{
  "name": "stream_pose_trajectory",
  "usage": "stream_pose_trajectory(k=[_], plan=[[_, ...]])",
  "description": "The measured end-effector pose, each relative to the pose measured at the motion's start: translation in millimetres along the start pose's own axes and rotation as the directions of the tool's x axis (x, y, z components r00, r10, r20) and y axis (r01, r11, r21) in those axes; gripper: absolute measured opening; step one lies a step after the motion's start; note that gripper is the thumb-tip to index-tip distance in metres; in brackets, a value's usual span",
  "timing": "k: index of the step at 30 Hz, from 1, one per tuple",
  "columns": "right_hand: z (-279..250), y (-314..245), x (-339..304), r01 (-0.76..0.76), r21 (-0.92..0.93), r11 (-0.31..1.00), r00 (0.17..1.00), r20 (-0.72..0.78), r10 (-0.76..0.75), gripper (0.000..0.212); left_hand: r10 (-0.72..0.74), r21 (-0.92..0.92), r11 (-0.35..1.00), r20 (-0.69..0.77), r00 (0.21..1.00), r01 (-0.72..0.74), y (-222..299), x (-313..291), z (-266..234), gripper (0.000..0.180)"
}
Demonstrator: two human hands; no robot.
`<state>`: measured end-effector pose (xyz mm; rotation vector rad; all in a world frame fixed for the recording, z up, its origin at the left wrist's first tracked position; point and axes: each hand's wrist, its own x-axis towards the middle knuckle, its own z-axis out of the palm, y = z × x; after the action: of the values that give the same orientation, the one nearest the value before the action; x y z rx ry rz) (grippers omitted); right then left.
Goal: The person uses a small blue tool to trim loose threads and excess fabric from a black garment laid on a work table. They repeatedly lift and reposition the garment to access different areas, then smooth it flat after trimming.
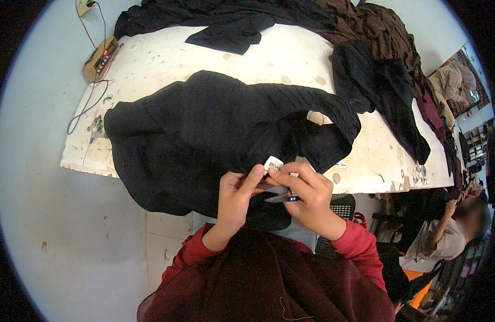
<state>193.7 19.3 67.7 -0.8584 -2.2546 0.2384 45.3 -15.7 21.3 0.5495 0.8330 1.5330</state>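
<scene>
A black garment lies spread over the near part of the white table, its front hanging past the edge. At that edge a small white label with dark print stands up from the black cloth. My left hand is closed, thumb and fingers pinching cloth beside the label. The thumb and forefinger of my right hand pinch the label's other side. Thread snips with a blue end sit in my right palm, blades pointing left. The cloth under my fingers is partly hidden.
Black cloth and brown cloth are heaped along the far and right table edges. A power strip with a cord sits at the left corner. Two people are off to the right, one at a rack of clothes.
</scene>
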Motion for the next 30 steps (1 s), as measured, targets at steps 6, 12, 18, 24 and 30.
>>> stream_pose_trajectory(k=[6,12,18,24,30], plan=[[-8.7,14.6,-2.0,-0.115,0.448,0.886,0.987,0.149,0.053,0.03,0.076,0.174,0.983,-0.101,0.992,-0.058,-4.7,3.1,-2.3,0.023],[-42.1,20.0,-6.8,-0.26,0.602,0.755,0.942,0.331,0.06,0.015,0.067,0.109,0.993,-0.109,0.992,-0.055,-1.3,4.6,2.4,0.02],[-11.2,14.4,14.7,-0.345,0.45,0.824,0.936,0.098,0.338,0.011,0.182,0.21,0.961,0.003,0.983,-0.179,-6.1,1.9,5.2,0.021],[0.7,12.6,14.9,-0.443,0.632,0.636,0.889,0.219,0.401,0.008,-0.135,0.172,0.975,-0.047,0.99,0.141,4.0,1.8,1.2,0.019],[12.3,11.4,-13.6,-0.391,0.712,0.584,0.847,0.03,0.53,0.01,-0.115,-0.124,0.985,0.066,0.991,0.122,-14.3,5.9,-9.4,0.012]])
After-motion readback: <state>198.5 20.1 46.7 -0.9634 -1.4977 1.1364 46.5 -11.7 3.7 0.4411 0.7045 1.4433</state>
